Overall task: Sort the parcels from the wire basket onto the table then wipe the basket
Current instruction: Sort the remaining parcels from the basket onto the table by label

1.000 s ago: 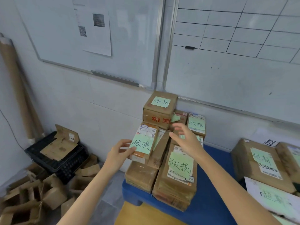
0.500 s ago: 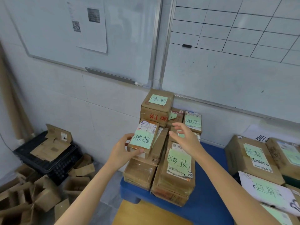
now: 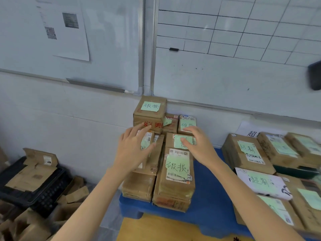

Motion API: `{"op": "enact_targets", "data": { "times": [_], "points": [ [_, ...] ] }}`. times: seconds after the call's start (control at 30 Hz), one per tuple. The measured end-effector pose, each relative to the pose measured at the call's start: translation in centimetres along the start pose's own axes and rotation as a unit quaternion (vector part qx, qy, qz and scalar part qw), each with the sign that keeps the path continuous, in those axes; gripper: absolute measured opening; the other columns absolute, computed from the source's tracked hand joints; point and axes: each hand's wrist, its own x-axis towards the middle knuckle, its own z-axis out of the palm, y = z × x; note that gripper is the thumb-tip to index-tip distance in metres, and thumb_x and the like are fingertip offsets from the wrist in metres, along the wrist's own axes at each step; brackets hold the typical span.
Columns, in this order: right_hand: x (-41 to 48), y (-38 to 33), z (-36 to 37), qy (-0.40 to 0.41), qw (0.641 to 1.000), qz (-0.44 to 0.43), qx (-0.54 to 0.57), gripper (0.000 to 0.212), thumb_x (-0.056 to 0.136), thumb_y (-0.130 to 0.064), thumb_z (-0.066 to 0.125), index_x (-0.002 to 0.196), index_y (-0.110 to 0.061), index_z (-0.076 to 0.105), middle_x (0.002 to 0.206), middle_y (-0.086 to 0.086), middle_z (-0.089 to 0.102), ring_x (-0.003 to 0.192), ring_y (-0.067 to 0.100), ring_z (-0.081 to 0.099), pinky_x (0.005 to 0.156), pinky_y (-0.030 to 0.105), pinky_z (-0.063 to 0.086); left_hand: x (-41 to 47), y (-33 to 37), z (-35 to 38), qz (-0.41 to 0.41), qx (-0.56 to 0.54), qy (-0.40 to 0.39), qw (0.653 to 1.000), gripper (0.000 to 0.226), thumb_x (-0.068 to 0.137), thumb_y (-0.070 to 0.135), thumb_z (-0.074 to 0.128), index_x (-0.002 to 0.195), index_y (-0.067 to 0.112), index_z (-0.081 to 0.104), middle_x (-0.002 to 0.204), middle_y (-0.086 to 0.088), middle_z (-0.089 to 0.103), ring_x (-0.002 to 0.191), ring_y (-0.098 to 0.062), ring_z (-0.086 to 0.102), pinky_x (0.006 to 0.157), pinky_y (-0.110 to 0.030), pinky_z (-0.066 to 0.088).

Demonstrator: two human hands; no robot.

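Left hand [image 3: 133,148] fingers spread straight over small green-noted parcel [image 3: 149,136] on the parcel stack, left end of blue bench [image 3: 208,211]; contact unclear. Right hand [image 3: 199,145] fingers relaxed, holding nothing, over neighbouring parcels.

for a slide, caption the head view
Left hand on a small parcel, right hand hovering above the green-noted stack on the blue table.
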Motion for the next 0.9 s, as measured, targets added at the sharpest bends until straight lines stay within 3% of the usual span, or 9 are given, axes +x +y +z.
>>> {"op": "enact_targets", "data": {
  "times": [0.2,0.4,0.57,0.8,0.9],
  "points": [
    [-3.8,2.5,-5.5,0.072,0.984,0.012,-0.163,0.055,0.099,-0.041,0.054,0.149,-0.022,0.040,0.156,-0.003,0.033,0.145,0.017,0.026,0.116,0.036,0.026,2.2,5.6,2.0,0.088,0.062,-0.004,0.994,0.070,0.087,0.066,0.032,0.141,0.025,0.051,0.144,-0.001,0.052,0.129,-0.028,0.047,0.103,-0.047,0.038],
    [-9.4,7.0,-12.5,0.107,0.951,0.081,-0.280,0.060,0.098,-0.049,0.049,0.151,-0.024,0.036,0.160,0.001,0.029,0.147,0.024,0.022,0.116,0.041,0.026,2.9,12.9,4.8,0.149,0.078,-0.033,0.985,0.070,0.088,0.065,0.030,0.139,0.023,0.054,0.144,-0.006,0.052,0.128,-0.033,0.049,0.102,-0.050,0.039],
    [-16.1,11.0,-18.4,0.111,0.928,0.164,-0.315,0.071,0.096,-0.063,0.035,0.155,-0.027,0.025,0.163,0.000,0.020,0.151,0.026,0.013,0.118,0.050,0.024,1.6,20.9,7.8,0.204,0.062,-0.063,0.975,0.070,0.088,0.065,0.030,0.136,0.022,0.057,0.141,-0.008,0.055,0.124,-0.036,0.052,0.101,-0.051,0.042],
    [-26.8,17.2,-27.2,0.131,0.905,0.229,-0.335,0.070,0.097,-0.061,0.040,0.157,-0.032,0.018,0.165,0.001,0.014,0.151,0.024,0.009,0.119,0.047,0.018,-2.8,33.5,11.6,0.271,0.022,-0.076,0.959,0.069,0.087,0.062,0.035,0.135,0.018,0.058,0.137,-0.011,0.057,0.122,-0.036,0.053,0.097,-0.051,0.043],
    [-31.6,19.9,-31.4,0.146,0.896,0.245,-0.339,0.070,0.096,-0.063,0.040,0.156,-0.033,0.020,0.164,0.000,0.014,0.151,0.025,0.010,0.120,0.051,0.022,-5.1,39.5,13.2,0.286,0.014,-0.079,0.955,0.069,0.088,0.064,0.033,0.135,0.020,0.058,0.138,-0.010,0.057,0.125,-0.037,0.052,0.099,-0.052,0.043]
  ]
}}
